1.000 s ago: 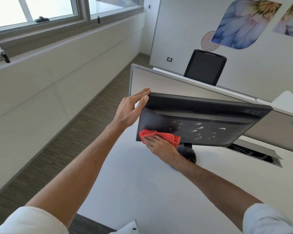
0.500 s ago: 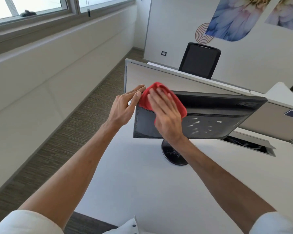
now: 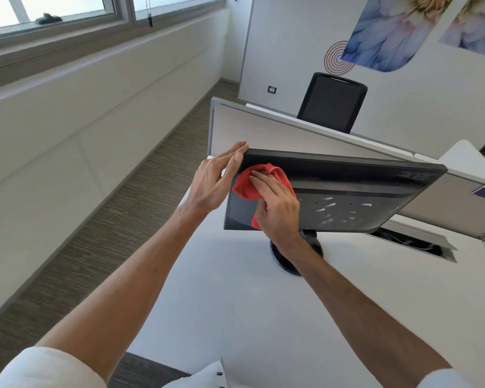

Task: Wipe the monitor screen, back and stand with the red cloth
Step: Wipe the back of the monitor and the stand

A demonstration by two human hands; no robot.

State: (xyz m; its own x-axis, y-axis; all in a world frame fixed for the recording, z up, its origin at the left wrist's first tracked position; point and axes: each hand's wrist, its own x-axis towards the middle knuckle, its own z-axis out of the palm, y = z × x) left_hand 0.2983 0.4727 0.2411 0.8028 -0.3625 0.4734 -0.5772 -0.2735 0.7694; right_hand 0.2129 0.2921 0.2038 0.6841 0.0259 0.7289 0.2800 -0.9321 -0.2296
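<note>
The black monitor [image 3: 347, 197] stands on the white desk with its back toward me, tilted; its screen is hidden. Its round black stand base [image 3: 284, 260] shows below, partly behind my right forearm. My right hand [image 3: 277, 208] presses the crumpled red cloth [image 3: 249, 186] flat against the upper left part of the monitor's back. My left hand [image 3: 213, 180] grips the monitor's left edge, with its fingertips at the top left corner.
The white desk [image 3: 263, 317] ends at a grey partition [image 3: 263, 127] behind the monitor. A cable opening [image 3: 415, 242] lies in the desk to the right. A black office chair [image 3: 332, 100] stands beyond the partition. Carpeted floor and a window wall run along the left.
My right hand swept the cloth from the monitor's lower left edge up to the top corner, and has since slid it slightly down onto the back. My left hand stays on the left edge.
</note>
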